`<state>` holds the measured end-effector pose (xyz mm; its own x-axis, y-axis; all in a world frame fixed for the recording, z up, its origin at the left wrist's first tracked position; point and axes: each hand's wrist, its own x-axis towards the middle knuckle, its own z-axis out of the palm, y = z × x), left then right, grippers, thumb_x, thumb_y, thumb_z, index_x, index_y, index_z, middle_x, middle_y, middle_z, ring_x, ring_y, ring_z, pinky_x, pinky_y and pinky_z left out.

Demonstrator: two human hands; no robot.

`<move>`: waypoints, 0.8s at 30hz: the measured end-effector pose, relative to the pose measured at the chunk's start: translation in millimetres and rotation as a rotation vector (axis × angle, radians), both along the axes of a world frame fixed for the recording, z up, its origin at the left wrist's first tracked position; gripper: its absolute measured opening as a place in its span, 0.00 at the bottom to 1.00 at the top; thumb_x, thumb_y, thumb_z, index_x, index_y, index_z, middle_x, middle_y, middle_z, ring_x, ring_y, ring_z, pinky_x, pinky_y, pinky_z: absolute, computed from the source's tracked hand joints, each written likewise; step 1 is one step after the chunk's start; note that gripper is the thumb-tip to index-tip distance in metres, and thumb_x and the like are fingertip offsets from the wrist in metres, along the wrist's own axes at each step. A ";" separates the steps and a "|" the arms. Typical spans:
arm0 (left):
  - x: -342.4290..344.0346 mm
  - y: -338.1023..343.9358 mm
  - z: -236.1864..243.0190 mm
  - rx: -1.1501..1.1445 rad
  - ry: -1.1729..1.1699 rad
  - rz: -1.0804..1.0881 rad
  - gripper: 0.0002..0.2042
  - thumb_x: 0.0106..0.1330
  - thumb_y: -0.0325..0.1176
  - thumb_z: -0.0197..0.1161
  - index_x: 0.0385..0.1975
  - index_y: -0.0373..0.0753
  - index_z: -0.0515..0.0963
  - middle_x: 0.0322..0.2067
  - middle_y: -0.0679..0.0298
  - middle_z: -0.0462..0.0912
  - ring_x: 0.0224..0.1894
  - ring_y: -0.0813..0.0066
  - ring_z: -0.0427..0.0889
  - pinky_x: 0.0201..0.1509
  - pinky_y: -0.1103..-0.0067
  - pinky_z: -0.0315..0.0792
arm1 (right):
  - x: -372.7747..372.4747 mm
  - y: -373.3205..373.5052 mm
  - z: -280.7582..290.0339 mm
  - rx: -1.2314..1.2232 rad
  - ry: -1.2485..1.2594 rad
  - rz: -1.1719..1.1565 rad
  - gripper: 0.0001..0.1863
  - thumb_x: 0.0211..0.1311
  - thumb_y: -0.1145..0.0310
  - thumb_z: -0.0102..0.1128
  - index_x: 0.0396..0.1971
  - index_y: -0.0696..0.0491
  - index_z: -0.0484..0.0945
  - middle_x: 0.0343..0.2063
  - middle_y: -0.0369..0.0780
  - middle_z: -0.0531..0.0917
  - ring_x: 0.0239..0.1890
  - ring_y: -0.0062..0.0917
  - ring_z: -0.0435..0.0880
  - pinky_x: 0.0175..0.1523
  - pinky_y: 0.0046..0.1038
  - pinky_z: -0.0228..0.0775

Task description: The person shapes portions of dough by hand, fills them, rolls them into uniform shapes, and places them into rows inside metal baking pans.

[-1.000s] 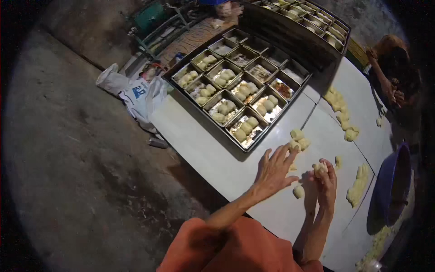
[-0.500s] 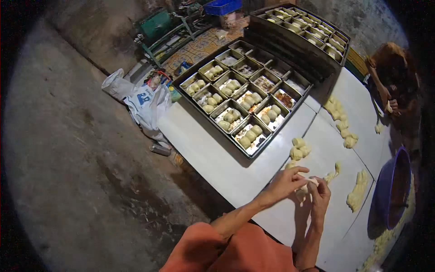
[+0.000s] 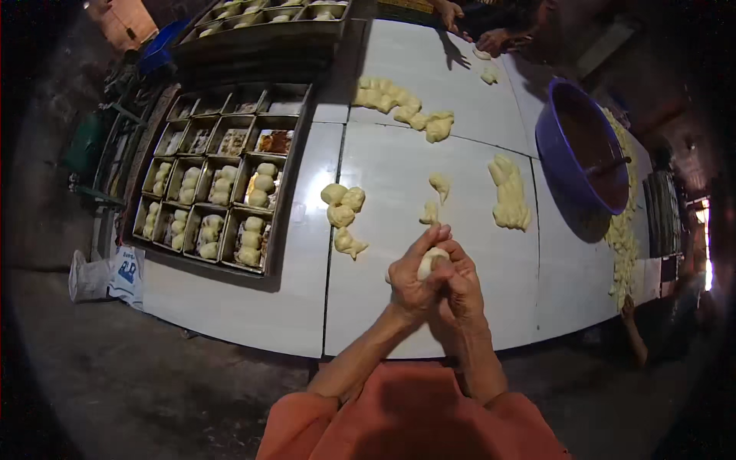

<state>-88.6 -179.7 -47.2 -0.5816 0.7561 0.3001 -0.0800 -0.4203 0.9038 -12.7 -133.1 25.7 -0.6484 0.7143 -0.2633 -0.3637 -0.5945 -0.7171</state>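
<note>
My left hand [image 3: 414, 270] and my right hand [image 3: 460, 276] are cupped together above the white table, both closed around a pale dough ball [image 3: 431, 263]. Part of the ball shows between the thumbs; the rest is hidden by fingers. Just beyond my fingertips lie small torn dough pieces [image 3: 438, 185]. To the left is a cluster of dough lumps [image 3: 343, 209]. A flattened, longer dough strip [image 3: 508, 193] rests on the right.
A rack of metal loaf tins [image 3: 211, 188], several holding dough balls, stands at left, with another tin rack [image 3: 268, 24] behind. A purple basin [image 3: 546, 138] sits at right. Another dough row [image 3: 399, 103] lies farther back. Another person's hands [image 3: 494, 40] work at the far edge.
My view has swung to the right, so the tins now appear farther left. My hands have come closer together, closing around the dough they held.
</note>
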 end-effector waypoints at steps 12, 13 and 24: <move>-44.9 -44.0 40.8 -0.497 -0.466 -0.028 0.20 0.68 0.24 0.64 0.60 0.31 0.74 0.53 0.58 0.82 0.45 0.77 0.83 0.48 0.80 0.80 | 86.2 29.2 -24.1 0.581 -0.819 -0.132 0.09 0.71 0.66 0.61 0.43 0.56 0.77 0.29 0.39 0.85 0.27 0.27 0.85 0.33 0.30 0.78; -58.1 -50.2 38.3 -0.479 -0.425 0.113 0.18 0.70 0.24 0.62 0.59 0.31 0.74 0.51 0.58 0.82 0.44 0.78 0.83 0.46 0.81 0.80 | 88.8 22.0 -25.1 0.877 -1.056 -0.006 0.08 0.70 0.68 0.61 0.42 0.57 0.77 0.30 0.41 0.86 0.27 0.29 0.85 0.33 0.30 0.78; -95.3 -86.0 30.1 -0.474 -0.113 0.259 0.13 0.74 0.29 0.61 0.53 0.31 0.78 0.47 0.55 0.84 0.47 0.70 0.85 0.49 0.75 0.80 | 99.8 33.9 -28.4 0.392 -0.741 0.120 0.12 0.73 0.59 0.57 0.40 0.54 0.77 0.31 0.36 0.81 0.32 0.23 0.82 0.36 0.25 0.75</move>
